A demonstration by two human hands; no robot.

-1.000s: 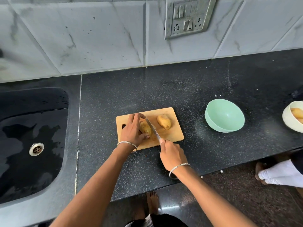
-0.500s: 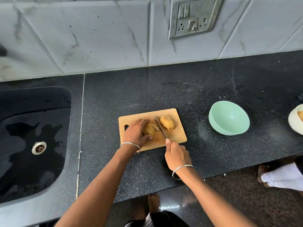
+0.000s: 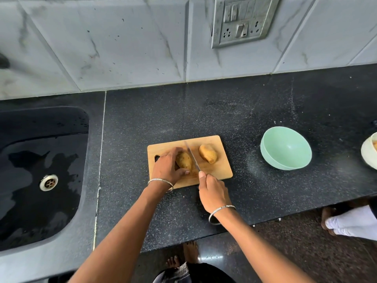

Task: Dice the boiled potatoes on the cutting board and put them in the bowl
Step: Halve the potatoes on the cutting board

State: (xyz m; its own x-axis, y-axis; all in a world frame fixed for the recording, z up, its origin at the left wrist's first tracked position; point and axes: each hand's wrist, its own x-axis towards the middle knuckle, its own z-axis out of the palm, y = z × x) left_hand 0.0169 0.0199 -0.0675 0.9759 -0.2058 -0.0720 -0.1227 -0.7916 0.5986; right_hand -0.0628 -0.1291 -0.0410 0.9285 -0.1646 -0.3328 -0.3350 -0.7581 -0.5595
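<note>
A wooden cutting board lies at the centre of the frame on the dark speckled desk, its edges slightly skewed to the desk's front edge, which crosses the lower part of the frame. Two potatoes sit on the board, apart from each other. The left hand has its grip curled round the left potato near the board's handle slot. The right potato lies free toward the board's upper right. The right hand, at the board's lower edge, grips a knife by the handle with the forefinger along the top. The blade runs up and left between the potatoes, just beside the held one; whether it touches cannot be told. An empty green bowl stands right of the board with bare desk between them. A white bowl is cut by the right frame edge. A wide bare band of desk reaches back to the tiled wall. A narrower band separates the board from the black sink at left.
</note>
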